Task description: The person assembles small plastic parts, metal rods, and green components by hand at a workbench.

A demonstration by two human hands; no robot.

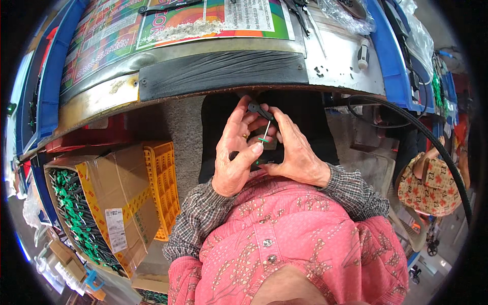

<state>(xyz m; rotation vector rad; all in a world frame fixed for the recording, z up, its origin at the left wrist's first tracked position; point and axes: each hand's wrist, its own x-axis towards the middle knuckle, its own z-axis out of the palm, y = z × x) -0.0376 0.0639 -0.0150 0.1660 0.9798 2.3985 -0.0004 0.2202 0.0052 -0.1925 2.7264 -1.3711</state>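
Note:
Close to my chest, below the workbench's front edge, both hands come together on a black plastic part (pixel 260 110) with a thin pale rod and a small green ring (pixel 263 140). My left hand (pixel 231 157) grips it from the left, its thumb against the lower end of the rod. From the other side, my right hand (pixel 302 157) has its fingertips on the black upper piece. The undersides of the fingers hide some of the part. Other dark bits show between the palms, too small to name.
A cardboard box (pixel 134 178) of black and green parts stands left, beside an orange plastic crate (pixel 162 193). Blue bins (pixel 53 76) flank the bench (pixel 223 73). A white-handled tool (pixel 363 55) lies there. At right hang a thick black cable (pixel 432 134) and a person's patterned garment (pixel 429 185).

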